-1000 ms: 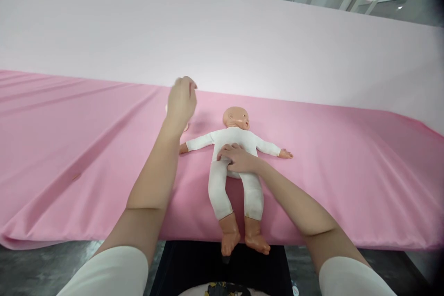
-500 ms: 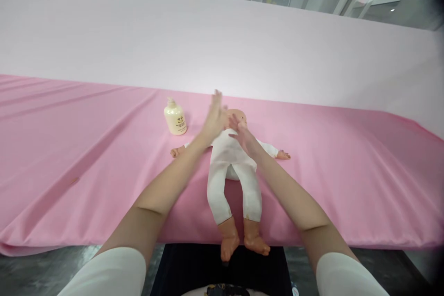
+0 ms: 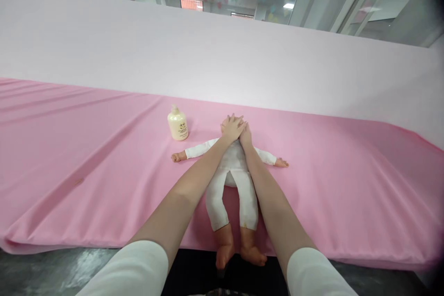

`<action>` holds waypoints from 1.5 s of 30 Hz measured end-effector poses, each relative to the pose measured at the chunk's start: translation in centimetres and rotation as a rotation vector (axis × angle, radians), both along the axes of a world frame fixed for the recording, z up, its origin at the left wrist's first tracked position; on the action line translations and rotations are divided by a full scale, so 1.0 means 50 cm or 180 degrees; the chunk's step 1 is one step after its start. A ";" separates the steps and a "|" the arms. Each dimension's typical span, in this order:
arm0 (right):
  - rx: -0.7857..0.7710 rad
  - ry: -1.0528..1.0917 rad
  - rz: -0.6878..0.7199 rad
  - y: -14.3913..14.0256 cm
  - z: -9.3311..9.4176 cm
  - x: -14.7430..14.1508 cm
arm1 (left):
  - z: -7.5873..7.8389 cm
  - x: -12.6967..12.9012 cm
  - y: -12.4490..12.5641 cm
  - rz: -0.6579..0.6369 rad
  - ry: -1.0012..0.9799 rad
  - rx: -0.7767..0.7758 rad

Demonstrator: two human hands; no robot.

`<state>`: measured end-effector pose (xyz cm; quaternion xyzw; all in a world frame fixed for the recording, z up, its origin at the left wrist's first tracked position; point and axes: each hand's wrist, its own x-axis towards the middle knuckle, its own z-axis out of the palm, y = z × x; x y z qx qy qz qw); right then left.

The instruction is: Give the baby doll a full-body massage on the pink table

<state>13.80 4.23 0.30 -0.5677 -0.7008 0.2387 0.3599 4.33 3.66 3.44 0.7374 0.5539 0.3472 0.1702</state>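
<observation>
A baby doll [image 3: 233,162] in a white suit lies on its back, arms out to the sides and feet toward me. My left hand [image 3: 233,127] lies over the doll's head with its fingers stretched and spread. Beside it, my right hand [image 3: 245,136] rests against the left one at the doll's head and upper chest, fingers extended. The two hands touch and cover most of the doll's head. Neither hand appears to grip anything.
A cream pump bottle [image 3: 178,124] stands left of the doll's head. Pink cloth [image 3: 329,185] covers the table, with folds on the left. Behind it rises a white wall [image 3: 104,46] with glass above. The table's front edge is close to me.
My hands were apart and raised above the doll's head and chest. Both have come together and down onto the doll's head area. The view has tilted up slightly.
</observation>
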 end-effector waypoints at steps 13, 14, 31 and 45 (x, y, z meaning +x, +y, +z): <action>0.0792 -0.0241 -0.0147 -0.032 -0.040 -0.036 | -0.121 -0.112 0.063 -0.0171 -0.1187 0.0277; 0.0788 -0.0166 -0.0109 -0.029 -0.043 -0.034 | -0.123 -0.113 0.062 -0.0208 -0.1192 0.0329; 0.0417 0.0587 -0.0031 0.000 -0.062 -0.019 | -0.136 -0.111 0.070 -0.0497 -0.1169 0.0486; 0.0154 0.1102 -0.0316 0.025 -0.082 -0.015 | -0.160 -0.116 0.112 -0.0587 -0.2001 0.0211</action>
